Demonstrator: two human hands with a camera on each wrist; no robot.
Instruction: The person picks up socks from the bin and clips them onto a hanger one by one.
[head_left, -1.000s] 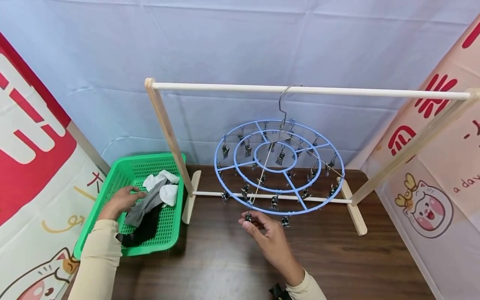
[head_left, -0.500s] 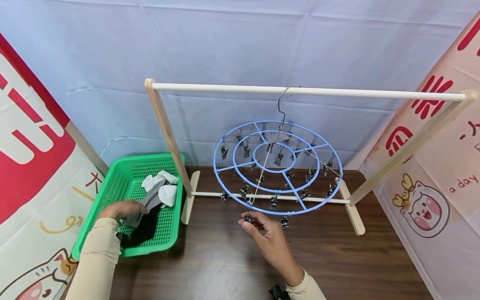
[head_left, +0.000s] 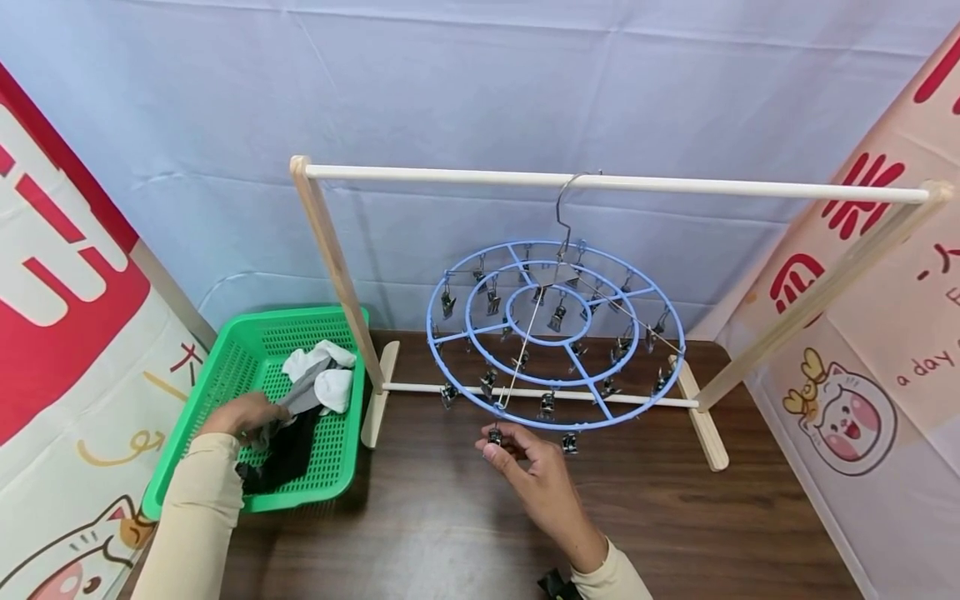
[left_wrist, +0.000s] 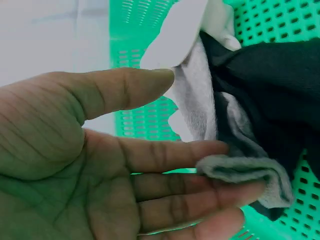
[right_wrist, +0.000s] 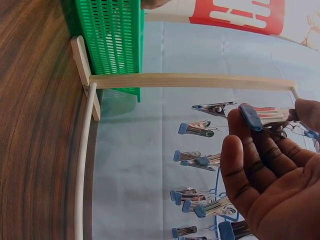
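In the green basket, my left hand reaches in among socks. The left wrist view shows its fairly straight fingers against the cuff of a grey sock, the thumb held apart. A black sock lies beside it, and balled white socks sit towards the back right. At the near rim of a round blue clip hanger, my right hand pinches a metal clip with a blue-grey tip between thumb and fingers. The clip stays attached to the hanger.
The hanger's hook hangs from the white top bar of a wooden stand. Its left post rises close beside the basket. Several other clips dangle from the rings. A cloth backdrop stands behind the dark wooden table.
My left hand has moved down onto the grey sock, and the near end of that sock has shifted and bunched under the fingers. My right hand keeps its grip on the clip.
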